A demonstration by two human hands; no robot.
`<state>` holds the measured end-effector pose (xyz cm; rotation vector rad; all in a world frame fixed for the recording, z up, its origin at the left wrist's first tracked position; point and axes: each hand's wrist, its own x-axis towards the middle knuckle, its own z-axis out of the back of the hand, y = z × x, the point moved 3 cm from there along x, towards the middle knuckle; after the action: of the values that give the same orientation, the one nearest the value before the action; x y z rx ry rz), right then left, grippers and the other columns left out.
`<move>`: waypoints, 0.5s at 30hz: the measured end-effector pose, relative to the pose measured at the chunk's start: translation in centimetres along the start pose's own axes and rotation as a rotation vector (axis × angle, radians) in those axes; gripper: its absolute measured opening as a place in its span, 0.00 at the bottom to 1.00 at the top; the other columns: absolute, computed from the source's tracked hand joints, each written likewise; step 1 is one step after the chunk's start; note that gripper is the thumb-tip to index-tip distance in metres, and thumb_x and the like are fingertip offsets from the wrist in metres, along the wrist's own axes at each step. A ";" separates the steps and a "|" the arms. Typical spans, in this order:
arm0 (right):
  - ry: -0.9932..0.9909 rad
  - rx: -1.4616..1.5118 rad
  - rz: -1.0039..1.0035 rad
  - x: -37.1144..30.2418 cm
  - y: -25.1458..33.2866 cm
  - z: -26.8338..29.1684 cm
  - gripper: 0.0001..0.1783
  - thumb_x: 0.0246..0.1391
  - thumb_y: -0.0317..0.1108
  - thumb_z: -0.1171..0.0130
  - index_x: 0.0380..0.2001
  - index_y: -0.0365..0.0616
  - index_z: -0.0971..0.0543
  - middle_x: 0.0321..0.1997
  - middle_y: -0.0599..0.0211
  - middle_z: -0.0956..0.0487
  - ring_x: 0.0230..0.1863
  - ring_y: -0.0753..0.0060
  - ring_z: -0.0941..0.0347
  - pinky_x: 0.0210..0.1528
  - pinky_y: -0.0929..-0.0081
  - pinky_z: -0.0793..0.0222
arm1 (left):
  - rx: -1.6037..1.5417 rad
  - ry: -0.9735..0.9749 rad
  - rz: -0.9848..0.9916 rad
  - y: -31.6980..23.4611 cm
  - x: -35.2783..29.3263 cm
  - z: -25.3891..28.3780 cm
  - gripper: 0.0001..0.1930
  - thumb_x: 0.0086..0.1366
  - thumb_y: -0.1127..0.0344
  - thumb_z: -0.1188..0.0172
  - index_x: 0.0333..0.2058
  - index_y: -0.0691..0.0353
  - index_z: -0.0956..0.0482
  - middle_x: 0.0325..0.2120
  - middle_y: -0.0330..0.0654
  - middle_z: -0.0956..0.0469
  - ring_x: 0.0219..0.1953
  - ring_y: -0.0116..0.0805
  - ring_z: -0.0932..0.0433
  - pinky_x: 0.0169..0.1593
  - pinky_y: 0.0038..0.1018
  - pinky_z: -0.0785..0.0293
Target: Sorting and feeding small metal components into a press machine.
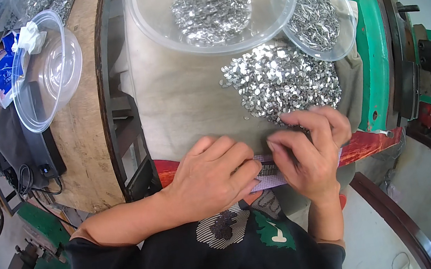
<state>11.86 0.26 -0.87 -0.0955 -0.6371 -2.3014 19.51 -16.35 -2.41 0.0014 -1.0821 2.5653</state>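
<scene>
Both of my hands work low over the cloth-covered surface in front of me. My left hand [215, 169] is closed, its fingers curled down beside a narrow strip set with a row of small metal pieces [269, 169]. Whatever its fingertips grip is hidden. On the strip's other side, my right hand [313, 156] is bent, thumb and forefinger tips together in a pinch. Anything between them is too small to make out. Its other fingers reach the near edge of a loose pile of small shiny metal pieces [288, 82]. Purple checked material [269, 181] shows under the strip.
Beyond the pile stand a large clear tub [139, 15] of metal bits and a smaller clear tub [349, 39] of thin pieces. A green machine [371, 55] borders the right. Leftward, a wooden table [87, 153] holds a clear container [73, 61] and a black adapter [44, 143].
</scene>
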 end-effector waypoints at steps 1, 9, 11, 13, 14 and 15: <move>0.006 0.021 -0.006 -0.7 -0.1 0.4 0.09 0.39 0.36 0.28 0.27 0.56 0.17 0.47 0.79 0.21 0.55 0.60 0.35 0.57 0.59 0.46 | -0.011 -0.011 -0.013 -0.1 0.1 0.0 0.13 0.51 0.60 0.29 0.35 0.55 0.19 0.35 0.34 0.24 0.39 0.34 0.26 0.41 0.31 0.35; 0.103 0.048 -0.072 -4.9 0.6 1.1 0.11 0.33 0.33 0.27 0.26 0.54 0.15 0.43 0.72 0.21 0.53 0.54 0.36 0.57 0.59 0.42 | -0.027 -0.033 -0.039 -0.4 0.3 -0.5 0.09 0.51 0.62 0.38 0.31 0.56 0.24 0.33 0.34 0.28 0.38 0.34 0.27 0.43 0.30 0.35; 0.088 0.064 -0.082 -4.7 0.4 1.1 0.10 0.35 0.34 0.26 0.27 0.55 0.14 0.44 0.75 0.20 0.54 0.56 0.36 0.57 0.60 0.43 | -0.023 -0.039 -0.034 -0.4 0.2 -0.7 0.09 0.52 0.63 0.38 0.32 0.56 0.24 0.33 0.34 0.28 0.38 0.34 0.27 0.43 0.30 0.35; 0.072 0.078 -0.094 -4.0 0.2 1.1 0.09 0.38 0.36 0.25 0.27 0.57 0.14 0.45 0.78 0.20 0.54 0.59 0.35 0.57 0.61 0.44 | -0.012 -0.040 -0.029 -0.4 0.2 -0.8 0.11 0.50 0.61 0.37 0.32 0.56 0.24 0.33 0.34 0.28 0.39 0.34 0.27 0.43 0.30 0.35; 0.052 0.073 -0.087 -3.6 0.1 1.1 0.10 0.37 0.35 0.25 0.28 0.57 0.14 0.45 0.78 0.20 0.54 0.58 0.35 0.57 0.61 0.44 | -0.010 -0.040 -0.030 -0.5 0.2 -0.7 0.11 0.50 0.61 0.37 0.32 0.56 0.24 0.33 0.34 0.28 0.39 0.34 0.27 0.43 0.30 0.35; 0.032 0.068 -0.080 -3.1 0.0 1.1 0.11 0.37 0.34 0.25 0.29 0.57 0.14 0.45 0.78 0.20 0.54 0.58 0.35 0.56 0.62 0.44 | -0.023 -0.038 -0.022 -0.5 0.3 -0.7 0.12 0.49 0.60 0.36 0.32 0.56 0.24 0.34 0.35 0.28 0.39 0.34 0.28 0.43 0.31 0.35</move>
<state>14.01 2.74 -0.72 -0.0011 -0.7143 -2.3507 19.49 -15.45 -2.52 0.0564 -1.1195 2.5421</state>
